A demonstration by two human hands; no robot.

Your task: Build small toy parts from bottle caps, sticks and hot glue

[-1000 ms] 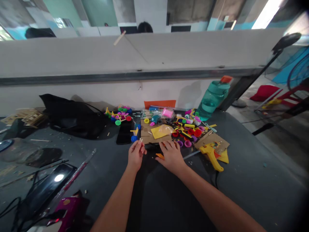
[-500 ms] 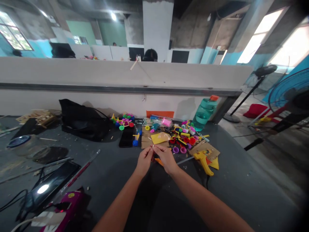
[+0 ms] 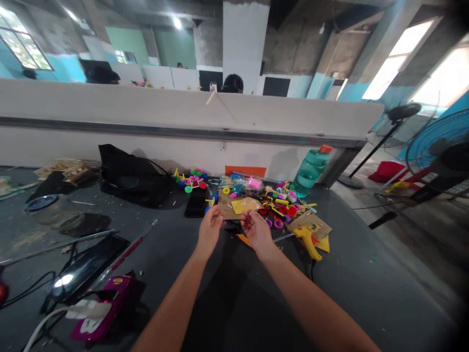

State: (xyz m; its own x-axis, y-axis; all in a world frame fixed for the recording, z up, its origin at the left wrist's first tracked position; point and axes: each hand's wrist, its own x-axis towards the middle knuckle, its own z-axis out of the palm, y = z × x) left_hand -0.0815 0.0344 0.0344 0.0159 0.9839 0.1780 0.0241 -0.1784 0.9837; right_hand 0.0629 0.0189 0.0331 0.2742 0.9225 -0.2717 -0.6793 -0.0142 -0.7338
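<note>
My left hand point(image 3: 209, 229) is held above the desk just in front of the cardboard piece point(image 3: 224, 213), its fingers loosely curved and apart, with nothing visible in them. To its right, my right hand point(image 3: 257, 231) has thumb and fingertips pinched together. A tiny pale bit shows at those fingertips, too small to name. Between and beyond the hands lies a yellow sheet point(image 3: 239, 206) on the cardboard. Purple bottle caps point(image 3: 278, 224) sit close to the right hand, and an orange strip point(image 3: 243, 239) lies under it.
A yellow glue gun point(image 3: 308, 240) rests at the right, near a teal bottle point(image 3: 310, 172). Mixed coloured caps point(image 3: 291, 211) are heaped at the back. On the left are a black bag point(image 3: 130, 178), a phone point(image 3: 196, 203), a clear jar point(image 3: 46, 212) and a purple power strip point(image 3: 106, 313).
My hands were together at a small white stick; now they have separated, the left moving left and the right slightly right. The view has shifted a little.
</note>
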